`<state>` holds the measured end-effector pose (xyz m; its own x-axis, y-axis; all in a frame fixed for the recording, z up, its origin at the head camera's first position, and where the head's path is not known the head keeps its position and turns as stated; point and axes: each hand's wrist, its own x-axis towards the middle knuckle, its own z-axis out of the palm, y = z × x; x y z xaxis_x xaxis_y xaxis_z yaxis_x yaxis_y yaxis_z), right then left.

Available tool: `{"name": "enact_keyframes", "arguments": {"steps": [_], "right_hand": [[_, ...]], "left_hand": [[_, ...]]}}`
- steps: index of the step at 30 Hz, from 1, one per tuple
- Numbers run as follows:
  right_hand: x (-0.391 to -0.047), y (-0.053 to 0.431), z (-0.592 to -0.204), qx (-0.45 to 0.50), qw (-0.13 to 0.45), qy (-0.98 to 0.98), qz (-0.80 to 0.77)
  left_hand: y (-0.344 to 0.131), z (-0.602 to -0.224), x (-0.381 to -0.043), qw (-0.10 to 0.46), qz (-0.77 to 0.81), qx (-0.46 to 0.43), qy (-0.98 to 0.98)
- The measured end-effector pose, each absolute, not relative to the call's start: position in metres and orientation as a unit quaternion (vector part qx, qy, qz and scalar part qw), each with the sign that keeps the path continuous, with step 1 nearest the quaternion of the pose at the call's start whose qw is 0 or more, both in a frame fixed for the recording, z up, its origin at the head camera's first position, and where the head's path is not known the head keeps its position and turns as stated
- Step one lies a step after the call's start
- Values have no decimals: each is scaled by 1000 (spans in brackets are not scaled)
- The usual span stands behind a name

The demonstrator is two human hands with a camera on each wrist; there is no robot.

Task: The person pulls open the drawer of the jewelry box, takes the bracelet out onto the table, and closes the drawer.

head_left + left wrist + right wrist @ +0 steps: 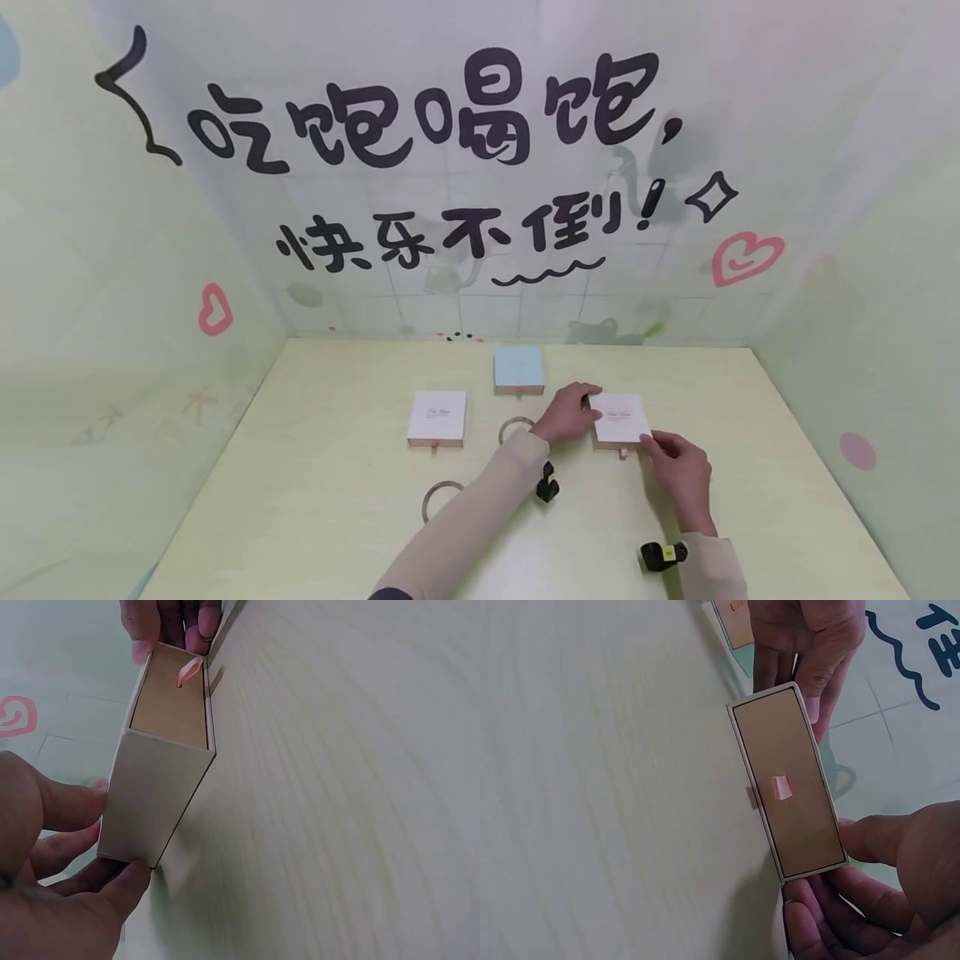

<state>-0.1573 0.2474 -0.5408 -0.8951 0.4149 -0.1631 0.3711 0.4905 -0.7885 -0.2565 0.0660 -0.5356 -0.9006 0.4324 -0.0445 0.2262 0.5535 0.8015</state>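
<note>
A white drawer-style gift box (621, 419) with fine print on its lid lies right of the table's middle, held between both hands. My left hand (566, 414) grips its left side, thumb on the top edge. The right hand (681, 475) pinches the front right corner, its thumb on top and fingers along the side and below. In the right wrist view, the tan drawer front (787, 832) faces the camera with a small pink ribbon tab (781, 787). From the left wrist, the box's plain white side (154, 791) appears, with the left fingertips at its far end.
Another white box (437, 416) sits to the left, and a light blue box (519, 367) stands at the back. One ring (516, 419) lies behind the left forearm, a second ring (442, 482) partly under it. A printed curtain (480, 308) borders the table's back.
</note>
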Motion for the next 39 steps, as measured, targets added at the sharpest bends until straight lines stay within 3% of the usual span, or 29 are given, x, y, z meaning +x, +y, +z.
{"name": "enact_keyframes", "arguments": {"steps": [39], "right_hand": [[-197, 268, -531, -130, -38, -891, 434]], "left_hand": [[45, -540, -206, 45, 434, 145, 888]]}}
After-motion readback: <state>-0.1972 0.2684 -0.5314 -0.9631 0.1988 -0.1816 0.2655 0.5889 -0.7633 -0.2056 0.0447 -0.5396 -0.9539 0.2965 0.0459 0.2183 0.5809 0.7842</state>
